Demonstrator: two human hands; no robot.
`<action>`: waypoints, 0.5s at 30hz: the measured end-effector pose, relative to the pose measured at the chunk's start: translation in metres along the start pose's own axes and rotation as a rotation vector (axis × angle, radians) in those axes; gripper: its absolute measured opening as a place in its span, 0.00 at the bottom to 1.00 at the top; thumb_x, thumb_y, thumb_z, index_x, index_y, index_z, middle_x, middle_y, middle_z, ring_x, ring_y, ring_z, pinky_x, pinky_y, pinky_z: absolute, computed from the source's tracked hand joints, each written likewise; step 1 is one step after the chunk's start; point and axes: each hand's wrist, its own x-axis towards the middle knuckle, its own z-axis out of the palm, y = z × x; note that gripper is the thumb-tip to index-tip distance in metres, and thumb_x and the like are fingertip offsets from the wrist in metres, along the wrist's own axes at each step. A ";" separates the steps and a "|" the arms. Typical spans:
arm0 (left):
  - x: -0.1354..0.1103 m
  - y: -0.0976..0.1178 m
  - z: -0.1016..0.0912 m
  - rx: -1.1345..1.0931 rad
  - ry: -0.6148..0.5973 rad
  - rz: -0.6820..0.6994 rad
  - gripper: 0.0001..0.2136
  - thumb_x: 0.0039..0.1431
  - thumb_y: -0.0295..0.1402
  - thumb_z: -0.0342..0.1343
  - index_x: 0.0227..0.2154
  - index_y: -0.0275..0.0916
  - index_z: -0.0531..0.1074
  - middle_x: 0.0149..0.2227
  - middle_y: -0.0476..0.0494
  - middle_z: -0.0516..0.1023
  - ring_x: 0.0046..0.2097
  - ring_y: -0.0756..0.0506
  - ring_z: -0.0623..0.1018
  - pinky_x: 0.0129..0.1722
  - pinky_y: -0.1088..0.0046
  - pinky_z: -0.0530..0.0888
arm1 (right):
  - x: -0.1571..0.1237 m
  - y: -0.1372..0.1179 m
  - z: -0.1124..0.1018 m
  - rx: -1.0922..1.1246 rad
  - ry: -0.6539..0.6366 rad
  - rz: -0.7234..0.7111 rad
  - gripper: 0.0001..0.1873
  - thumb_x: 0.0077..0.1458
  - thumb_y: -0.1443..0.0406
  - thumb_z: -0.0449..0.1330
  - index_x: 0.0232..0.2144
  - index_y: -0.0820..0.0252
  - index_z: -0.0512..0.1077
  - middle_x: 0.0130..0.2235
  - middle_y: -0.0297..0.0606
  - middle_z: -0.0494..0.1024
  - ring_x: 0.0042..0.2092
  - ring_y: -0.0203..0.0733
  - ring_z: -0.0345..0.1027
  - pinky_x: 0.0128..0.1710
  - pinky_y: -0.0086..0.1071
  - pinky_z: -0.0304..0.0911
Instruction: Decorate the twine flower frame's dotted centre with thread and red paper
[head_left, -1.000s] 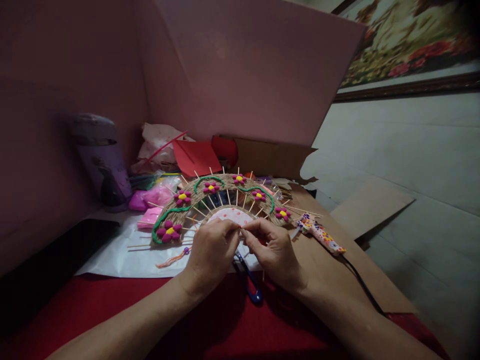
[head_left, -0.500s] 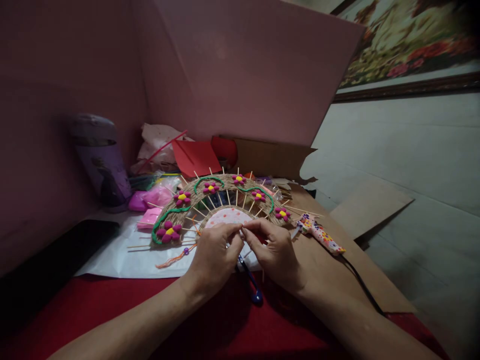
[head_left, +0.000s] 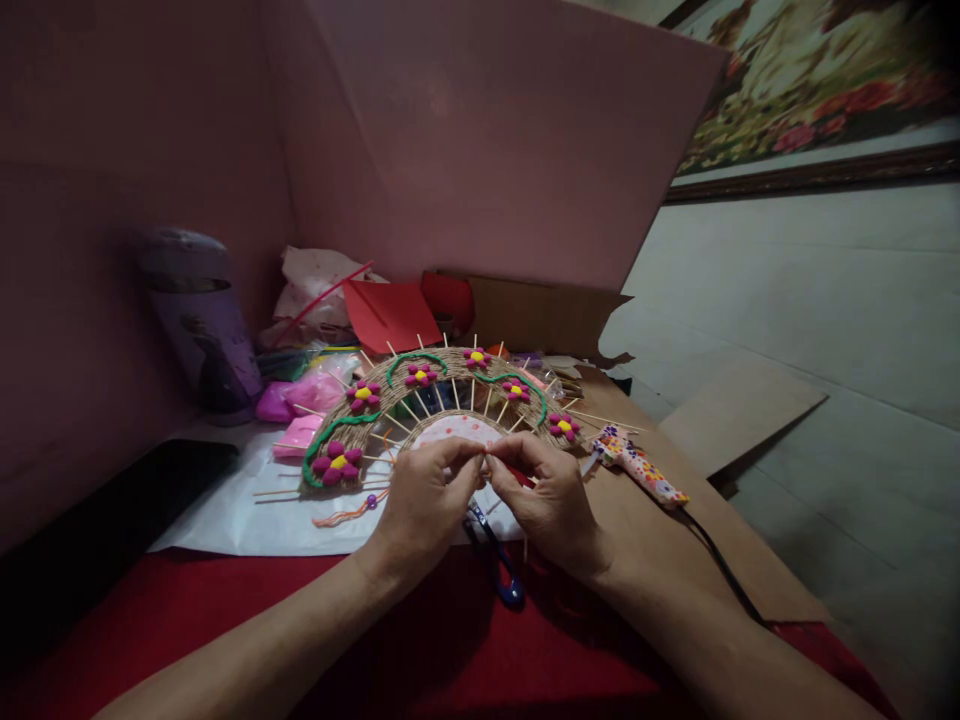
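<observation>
My left hand (head_left: 429, 492) and my right hand (head_left: 546, 500) meet fingertip to fingertip, both closed in a pinch. Whatever lies between the fingertips is too small to make out. Just behind them stands a half-round craft piece wound in twine (head_left: 450, 362), with thin sticks fanning out, magenta clay flowers (head_left: 337, 464) and green wavy strands. A dotted pale half circle (head_left: 454, 430) fills its centre, partly covered by my hands. Below the hands a blue-handled tool (head_left: 510, 590) lies on the red cloth. An orange tassel with a purple bead (head_left: 372, 502) hangs left of my left hand.
A flower-patterned glue gun (head_left: 643, 472) with a black cord rests on cardboard (head_left: 739, 560) at the right. At left are a purple tumbler (head_left: 206, 335), pink packets (head_left: 300, 436) and a dark flat object (head_left: 135, 520). Red paper (head_left: 394, 315) leans behind.
Both hands stay pinched together, with only a slight shift of the fingers. The blue-handled tool appears a touch further left; the rest looks the same.
</observation>
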 end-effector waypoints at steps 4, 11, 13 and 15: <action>0.002 -0.001 -0.002 0.004 -0.010 -0.010 0.06 0.52 0.28 0.54 0.27 0.37 0.76 0.25 0.47 0.78 0.27 0.49 0.75 0.26 0.75 0.71 | 0.001 0.000 -0.001 0.044 -0.012 0.017 0.05 0.54 0.70 0.56 0.30 0.59 0.71 0.29 0.35 0.75 0.29 0.36 0.70 0.30 0.28 0.66; 0.000 -0.003 -0.002 0.165 0.034 0.069 0.06 0.53 0.28 0.53 0.25 0.37 0.75 0.24 0.47 0.76 0.26 0.50 0.72 0.25 0.75 0.67 | 0.002 0.000 -0.001 0.049 -0.002 0.042 0.04 0.53 0.69 0.57 0.28 0.60 0.71 0.27 0.34 0.74 0.28 0.35 0.68 0.28 0.27 0.64; -0.001 -0.004 -0.001 0.234 0.049 0.108 0.06 0.54 0.27 0.53 0.26 0.36 0.75 0.25 0.47 0.76 0.27 0.49 0.73 0.26 0.75 0.67 | 0.002 0.000 0.000 0.073 0.001 0.061 0.04 0.53 0.68 0.57 0.28 0.60 0.71 0.27 0.34 0.74 0.28 0.35 0.68 0.28 0.28 0.64; -0.003 -0.005 -0.001 0.295 0.066 0.145 0.07 0.54 0.26 0.52 0.26 0.36 0.74 0.25 0.46 0.76 0.28 0.49 0.73 0.27 0.74 0.67 | 0.001 0.000 0.001 0.108 -0.009 0.084 0.04 0.54 0.67 0.57 0.28 0.60 0.71 0.27 0.34 0.74 0.28 0.35 0.68 0.28 0.27 0.65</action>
